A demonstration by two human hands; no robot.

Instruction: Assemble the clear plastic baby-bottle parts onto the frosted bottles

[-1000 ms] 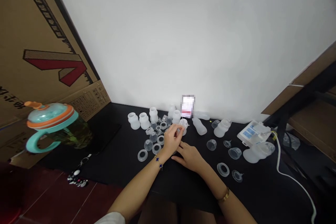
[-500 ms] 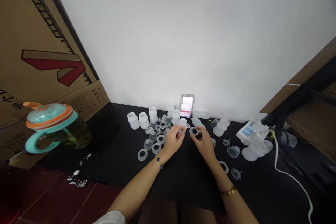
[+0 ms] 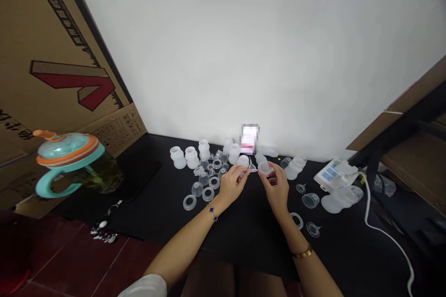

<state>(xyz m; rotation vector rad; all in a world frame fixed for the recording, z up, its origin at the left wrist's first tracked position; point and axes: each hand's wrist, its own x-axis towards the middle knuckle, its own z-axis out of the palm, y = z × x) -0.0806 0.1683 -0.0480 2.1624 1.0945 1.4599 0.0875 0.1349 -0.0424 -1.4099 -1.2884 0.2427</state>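
Observation:
Thumb and fingertips of my left hand (image 3: 234, 183) pinch the flat rim of a clear silicone nipple (image 3: 252, 166), which points up. My right hand (image 3: 276, 189) holds a frosted screw ring (image 3: 265, 168) by its edge, just right of the nipple; a white bottle lying behind it makes its outline hard to separate. Left of my left hand lie several loose nipples (image 3: 197, 189) and screw rings (image 3: 189, 202). Beside my right forearm are another ring (image 3: 297, 220), a nipple (image 3: 313, 229) and a clear cap (image 3: 310, 200).
Several white bottles (image 3: 192, 158) stand along the wall. A lit phone (image 3: 249, 139) leans there. To the right are an assembled bottle (image 3: 296, 167), another lying down (image 3: 341, 198), a white box (image 3: 335, 174) and a cable (image 3: 378, 227). A tea-filled jug (image 3: 90, 171) stands left, near a cardboard box (image 3: 69, 55).
My right hand has moved slightly right and tilted the ring. The nipple at my left fingertips now shows more clearly, pointing up. The camera view has shifted a little.

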